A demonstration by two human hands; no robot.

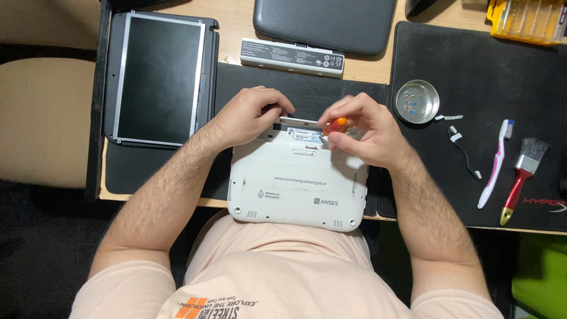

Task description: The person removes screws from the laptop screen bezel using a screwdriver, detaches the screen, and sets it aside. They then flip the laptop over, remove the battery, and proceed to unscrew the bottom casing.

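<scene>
A small white laptop (297, 186) lies upside down on the desk in front of me, its near edge against my body. My left hand (251, 115) grips its far left corner, fingers curled over the edge by the open battery bay. My right hand (360, 131) pinches a small screwdriver with an orange handle (336, 124), its tip down at the battery bay (302, 134) near a sticker label.
A removed laptop screen panel (159, 77) lies at the left. A grey battery (292, 57) and a dark laptop lid (325, 23) sit behind. On the black mat (484, 71): a round tin of screws (417, 101), a small cable (463, 150), a toothbrush (496, 162), a paintbrush (522, 177). A yellow tool case (528, 20) is at the top right.
</scene>
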